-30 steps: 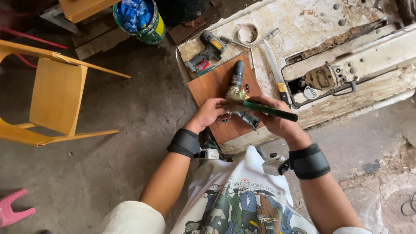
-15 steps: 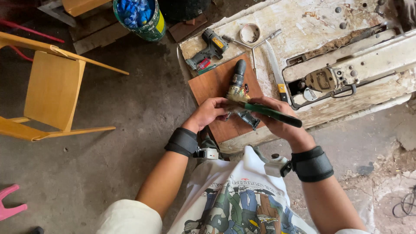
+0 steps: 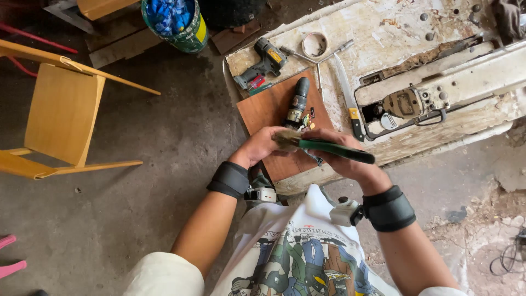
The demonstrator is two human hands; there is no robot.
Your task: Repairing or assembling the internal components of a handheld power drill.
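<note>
My right hand [image 3: 342, 159] grips a green-handled paintbrush [image 3: 329, 148] that lies crosswise, its pale bristles pointing left. My left hand [image 3: 262, 145] pinches those bristles at the brush's left end. Both hands hover over a brown wooden board [image 3: 263, 109] on the worn white bench [image 3: 383, 33]. A dark cordless drill [image 3: 297, 104] lies on the board just beyond my fingers, and a small metal part [image 3: 313, 158] shows under the brush. Black bands wrap both wrists.
A second drill [image 3: 262, 64], a tape roll [image 3: 314, 45], a yellow-handled knife [image 3: 349, 98] and a metal machine frame [image 3: 438, 93] lie on the bench. A yellow wooden chair [image 3: 60, 115] stands left; a green bucket of blue things [image 3: 174, 22] sits top centre.
My view has drifted a little right and down. The brush has swung closer to level in my hands, and my left fingers have shifted onto the bristles.
</note>
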